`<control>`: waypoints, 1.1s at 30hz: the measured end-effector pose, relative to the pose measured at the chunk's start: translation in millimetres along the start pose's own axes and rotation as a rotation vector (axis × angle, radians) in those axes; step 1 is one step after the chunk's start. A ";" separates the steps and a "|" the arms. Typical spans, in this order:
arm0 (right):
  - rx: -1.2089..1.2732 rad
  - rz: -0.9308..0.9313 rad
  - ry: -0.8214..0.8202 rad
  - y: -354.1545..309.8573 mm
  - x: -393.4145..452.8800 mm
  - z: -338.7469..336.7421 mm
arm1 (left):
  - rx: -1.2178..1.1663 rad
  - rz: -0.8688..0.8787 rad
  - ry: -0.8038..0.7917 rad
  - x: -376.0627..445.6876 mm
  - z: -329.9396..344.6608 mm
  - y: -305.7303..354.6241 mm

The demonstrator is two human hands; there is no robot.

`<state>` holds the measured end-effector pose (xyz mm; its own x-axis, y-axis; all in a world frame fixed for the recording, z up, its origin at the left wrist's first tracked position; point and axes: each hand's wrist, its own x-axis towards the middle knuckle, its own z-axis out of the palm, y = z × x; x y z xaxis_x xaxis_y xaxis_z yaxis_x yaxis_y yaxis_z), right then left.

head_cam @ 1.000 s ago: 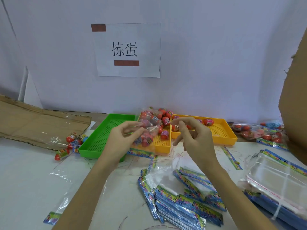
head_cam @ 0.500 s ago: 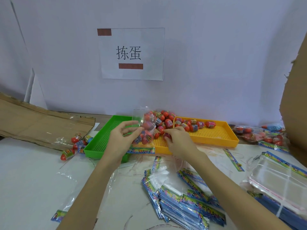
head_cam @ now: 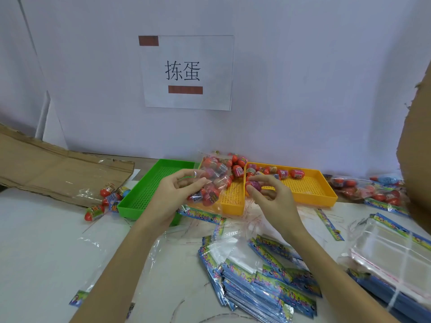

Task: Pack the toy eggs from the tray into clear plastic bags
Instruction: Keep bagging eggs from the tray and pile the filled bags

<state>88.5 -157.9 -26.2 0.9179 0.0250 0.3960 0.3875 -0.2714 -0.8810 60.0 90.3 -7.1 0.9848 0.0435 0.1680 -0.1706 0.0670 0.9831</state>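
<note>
You are in the middle of the packing, not near the end. The clear bag [head_cam: 211,183] in your left hand [head_cam: 173,197] already has many toy eggs inside, so I judge this bag is almost full. On the right edge of the table [head_cam: 46,248], some filled bags [head_cam: 366,188] lie in a heap, so a part of the work is done. But the yellow tray [head_cam: 307,194] has a cluster of eggs [head_cam: 268,170] left at its far side, and a few loose eggs [head_cam: 105,199] lie on the table to the left of the green tray [head_cam: 149,190], which shows no eggs inside. The stack of flat empty bags [head_cam: 256,280] in front of you is thick, so I think many bags remain to fill.

Your left hand is raised over the gap between the two trays. Its thumb and fingers are curled and pinch the plastic near the bag's mouth, and the bag hangs down from them with its printed strip at the bottom. Your right hand [head_cam: 270,197] is just beside the bag, above the near wall of the yellow tray. Its fingertips pinch one egg [head_cam: 253,186], red with a pink band, and hold it toward the bag; the other fingers are bent loosely. The egg is not yet inside the bag. Both forearms reach forward from the lower edge of the view.
</note>
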 end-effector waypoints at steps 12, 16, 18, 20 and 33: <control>0.249 -0.167 0.186 -32.5 -7.8 -21.9 | 0.190 -0.003 -0.243 -10.8 23.2 -3.2; -0.083 -0.438 0.228 -40.2 -14.9 -17.4 | 0.195 0.026 -0.238 -13.1 29.7 -3.1; -0.255 -0.540 0.219 -40.7 -17.8 -10.3 | 0.185 0.036 -0.242 -14.0 31.6 -3.2; -0.339 -0.570 0.183 -39.8 -19.9 -3.9 | 0.182 0.051 -0.264 -14.6 32.1 -3.3; -0.213 -0.440 0.060 -41.9 -24.3 0.5 | 0.152 0.055 -0.227 -15.8 37.2 -3.1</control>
<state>50.0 -146.7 0.9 0.6620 0.1281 0.7385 0.7058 -0.4382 -0.5567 46.1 52.4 -10.0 0.9590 -0.1830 0.2163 -0.2340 -0.0809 0.9689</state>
